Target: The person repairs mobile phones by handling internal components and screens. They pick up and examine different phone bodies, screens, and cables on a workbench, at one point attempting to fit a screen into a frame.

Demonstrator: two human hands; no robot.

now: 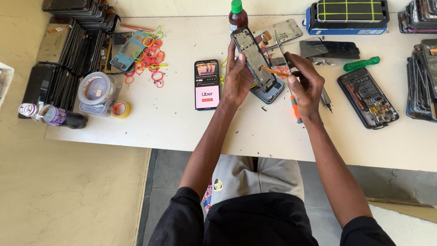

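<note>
My left hand (237, 77) holds an opened phone frame (251, 54) tilted up above the white table (173, 127). An orange flex ribbon (273, 71) hangs from the frame. My right hand (306, 86) grips metal tweezers (279, 45) whose tips reach toward the frame and ribbon. A blue-edged phone body (268, 94) lies on the table just under the frame. An orange-handled screwdriver (296, 111) lies below my right hand.
A lit phone (206, 84) lies left of my hands. Coloured rubber bands (150, 61), tape rolls (98, 91) and stacked phone screens (68, 54) sit at left. A dark bottle (237, 16) stands behind. An opened phone (368, 98), green screwdriver (362, 64) and more parts lie right.
</note>
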